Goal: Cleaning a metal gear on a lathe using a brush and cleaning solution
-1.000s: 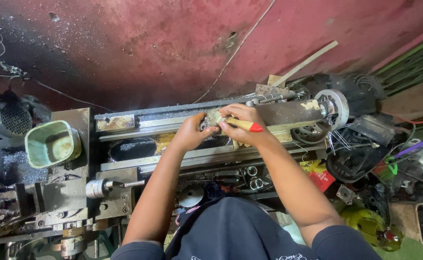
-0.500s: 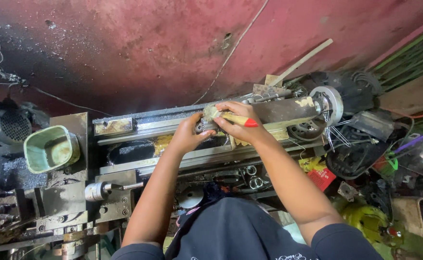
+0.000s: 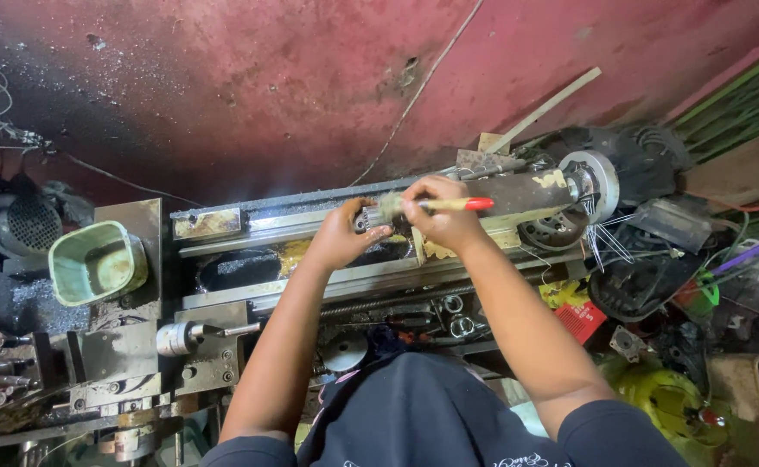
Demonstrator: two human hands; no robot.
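Red printed box — beside a yellow packet — right of the lathe

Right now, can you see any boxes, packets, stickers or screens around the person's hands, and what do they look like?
Red packet: flat and rectangular, among the clutter right of the right hand, below the machine.
Yellow wrapper: crumpled, just above the red packet.
Metal plate: small worn rectangle, yellowish, on the machine left of the left hand.
No screens.

Left of left hand: bare grey steel lathe bed, open as far as the pale green plastic cup.
Right of right hand: blocked by round silver metal pulley wheel.
Beyond both hands: stained red wall.
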